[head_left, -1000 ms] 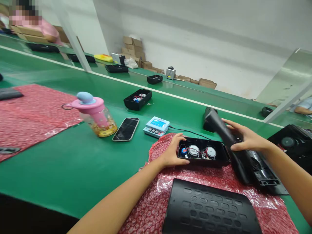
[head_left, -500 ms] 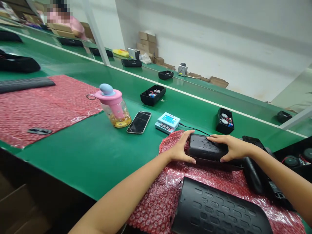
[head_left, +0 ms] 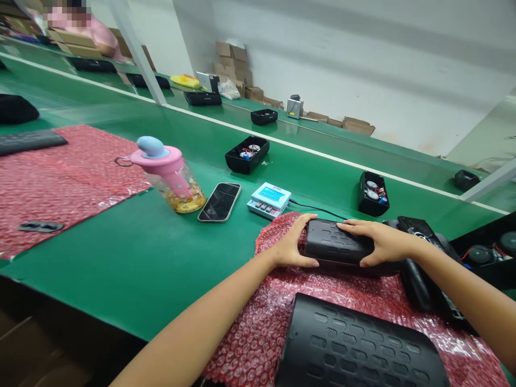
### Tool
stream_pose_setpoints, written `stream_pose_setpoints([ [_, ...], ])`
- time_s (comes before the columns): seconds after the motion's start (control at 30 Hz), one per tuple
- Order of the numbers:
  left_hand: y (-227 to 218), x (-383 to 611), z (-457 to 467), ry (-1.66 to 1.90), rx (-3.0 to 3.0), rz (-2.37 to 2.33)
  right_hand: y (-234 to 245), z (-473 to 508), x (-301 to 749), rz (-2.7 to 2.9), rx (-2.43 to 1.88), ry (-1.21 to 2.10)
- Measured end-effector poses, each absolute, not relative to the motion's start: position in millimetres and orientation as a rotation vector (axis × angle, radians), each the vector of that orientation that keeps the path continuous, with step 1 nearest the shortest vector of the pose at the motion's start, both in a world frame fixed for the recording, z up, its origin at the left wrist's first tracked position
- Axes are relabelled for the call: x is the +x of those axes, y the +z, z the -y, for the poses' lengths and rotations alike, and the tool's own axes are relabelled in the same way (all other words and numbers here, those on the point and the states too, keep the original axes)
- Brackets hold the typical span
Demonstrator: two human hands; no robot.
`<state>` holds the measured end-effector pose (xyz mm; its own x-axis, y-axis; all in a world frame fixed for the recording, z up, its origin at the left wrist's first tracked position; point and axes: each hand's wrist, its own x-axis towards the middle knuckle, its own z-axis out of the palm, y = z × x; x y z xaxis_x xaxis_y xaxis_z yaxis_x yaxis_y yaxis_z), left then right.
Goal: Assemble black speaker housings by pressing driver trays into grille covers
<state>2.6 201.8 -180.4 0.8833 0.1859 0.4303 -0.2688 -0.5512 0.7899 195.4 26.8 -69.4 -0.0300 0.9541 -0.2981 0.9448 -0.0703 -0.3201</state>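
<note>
Both hands grip a black speaker housing [head_left: 336,242] with slot-shaped recesses on its top, lying on red bubble wrap [head_left: 258,317]. My left hand [head_left: 294,244] spans its left end, thumb along the near side and fingers at the far side. Across the right part lies my right hand [head_left: 381,242], fingers over the top and thumb on the near edge. Closer to me rests a larger black patterned speaker cover [head_left: 358,344] on the same wrap. Just beyond the hands sits a small light-blue tester [head_left: 269,200] with a lit screen and a cable.
Left of the tester are a phone [head_left: 220,202] and a pink-lidded bottle [head_left: 173,180]. Open speaker shells with wired drivers [head_left: 247,155] stand along the green bench [head_left: 161,279]. More black parts [head_left: 427,269] crowd my right forearm. A person in pink [head_left: 99,35] sits far left.
The view has swung slightly to the right, so the bench items appear further left. Both hands keep their hold on the speaker housing, which now looks seated flatter on its lower edge.
</note>
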Motion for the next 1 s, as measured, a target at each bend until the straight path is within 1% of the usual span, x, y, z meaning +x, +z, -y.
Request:
stream_pose_setpoints([
  [0.17, -179, 3, -201, 0.578, 2.072, 0.087, -67, -25, 190, 2.079, -2.24, 0.682],
  [0.37, -180, 5, -202, 0.598, 2.077, 0.126, -64, -22, 188, 2.104, -2.212, 0.664],
  [0.6, -179, 5, -203, 0.543, 2.017, 0.138, -64, -23, 186, 2.084, -2.223, 0.64],
  [1.0, -178, 5, -200, 0.49, 1.945, 0.048, -77, -18, 198, 2.043, -2.102, 0.675],
])
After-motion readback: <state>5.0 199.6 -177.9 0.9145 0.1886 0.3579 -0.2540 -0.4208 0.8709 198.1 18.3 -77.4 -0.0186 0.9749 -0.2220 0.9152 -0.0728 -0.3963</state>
